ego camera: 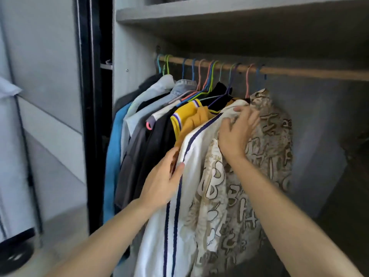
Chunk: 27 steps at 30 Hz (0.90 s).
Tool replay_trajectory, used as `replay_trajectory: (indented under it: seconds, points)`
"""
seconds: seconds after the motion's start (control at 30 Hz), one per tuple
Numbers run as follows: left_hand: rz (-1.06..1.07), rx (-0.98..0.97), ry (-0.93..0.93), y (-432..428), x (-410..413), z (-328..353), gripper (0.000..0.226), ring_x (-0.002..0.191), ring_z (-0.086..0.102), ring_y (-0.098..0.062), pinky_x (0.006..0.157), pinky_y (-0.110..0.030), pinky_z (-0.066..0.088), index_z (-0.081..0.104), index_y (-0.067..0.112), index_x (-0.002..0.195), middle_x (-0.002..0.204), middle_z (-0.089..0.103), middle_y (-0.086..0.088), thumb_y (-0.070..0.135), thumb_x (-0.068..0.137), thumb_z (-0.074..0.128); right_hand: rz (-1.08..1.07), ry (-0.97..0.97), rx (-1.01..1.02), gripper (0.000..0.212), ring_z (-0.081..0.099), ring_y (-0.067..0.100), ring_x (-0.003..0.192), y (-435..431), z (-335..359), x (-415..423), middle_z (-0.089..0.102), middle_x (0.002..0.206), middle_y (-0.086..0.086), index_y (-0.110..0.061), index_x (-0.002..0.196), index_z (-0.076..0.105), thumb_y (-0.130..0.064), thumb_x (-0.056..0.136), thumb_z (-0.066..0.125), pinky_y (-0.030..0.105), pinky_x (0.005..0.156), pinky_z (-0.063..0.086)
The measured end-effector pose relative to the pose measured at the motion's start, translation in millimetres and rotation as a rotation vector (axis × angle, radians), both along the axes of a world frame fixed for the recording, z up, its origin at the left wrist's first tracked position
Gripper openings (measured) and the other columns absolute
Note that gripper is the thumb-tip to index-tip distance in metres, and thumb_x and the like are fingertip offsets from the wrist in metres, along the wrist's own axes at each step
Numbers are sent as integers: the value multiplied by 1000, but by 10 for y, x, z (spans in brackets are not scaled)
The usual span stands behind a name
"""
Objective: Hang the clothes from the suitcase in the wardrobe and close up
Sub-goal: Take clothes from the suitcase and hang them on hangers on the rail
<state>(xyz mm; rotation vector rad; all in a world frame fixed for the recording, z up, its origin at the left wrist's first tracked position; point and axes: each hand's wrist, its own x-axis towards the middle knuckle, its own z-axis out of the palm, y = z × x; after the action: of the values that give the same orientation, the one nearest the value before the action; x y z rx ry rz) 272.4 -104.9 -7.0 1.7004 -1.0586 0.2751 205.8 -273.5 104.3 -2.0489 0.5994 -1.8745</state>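
Several garments hang on coloured hangers from a wooden rail inside the wardrobe. A white shirt with navy stripes hangs near the right end of the row. A beige shirt printed with letters hangs just to its right. My left hand grips the striped front edge of the white shirt. My right hand is closed on the white shirt's shoulder, up by the collar. A yellow jersey hangs directly to the left. The suitcase is out of view.
Left of the jersey hang dark, grey and blue garments. A grey shelf runs above the rail. The rail's right part is bare, with dark open space below. The wardrobe's dark door edge stands at the left.
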Motion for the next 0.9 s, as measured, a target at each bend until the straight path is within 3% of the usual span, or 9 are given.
replay_trajectory:
  seconds: [0.17,0.3,0.43,0.63,0.73,0.9]
  points:
    - [197,126,61,999,-136,-577,44,107,58,-11,91,-29,47,41,27,143,128,56,5,27,99,47,166,268,-266,30,36,22,106,1093,-673,-13,50,114,12,-7,104,56,-9,74,60,30,81,19]
    - [399,231,235,1949,-217,-1075,35,104,61,-28,92,-35,46,55,13,130,120,61,-10,12,95,51,307,521,-281,26,40,24,101,1950,-1478,-58,50,112,7,-12,100,55,-15,75,53,34,81,23]
    - [594,380,441,2949,-428,-1737,34,110,59,-26,95,-33,42,55,16,129,129,57,-6,14,96,47,470,799,-189,31,50,35,97,2717,-2356,-112,54,109,11,-8,98,59,-18,69,54,43,78,37]
    - [795,590,677,4250,-851,-2715,29,102,59,-29,84,-35,45,60,13,118,124,57,-8,13,94,44,662,1410,-219,46,33,25,128,3684,-3449,-228,37,138,3,-16,131,46,-34,90,54,39,101,30]
    - [897,655,804,4678,-1056,-3259,30,107,57,-27,86,-35,47,59,15,120,123,56,-5,16,94,44,789,1558,-206,50,27,20,135,4009,-4018,-275,33,144,0,-18,139,40,-38,94,50,37,107,27]
    - [935,716,949,4989,-1216,-4425,34,110,55,-20,88,-35,48,56,18,126,128,53,-1,18,94,44,883,1745,-190,49,31,19,132,4409,-5260,-225,35,143,-3,-22,141,37,-40,97,46,34,104,30]
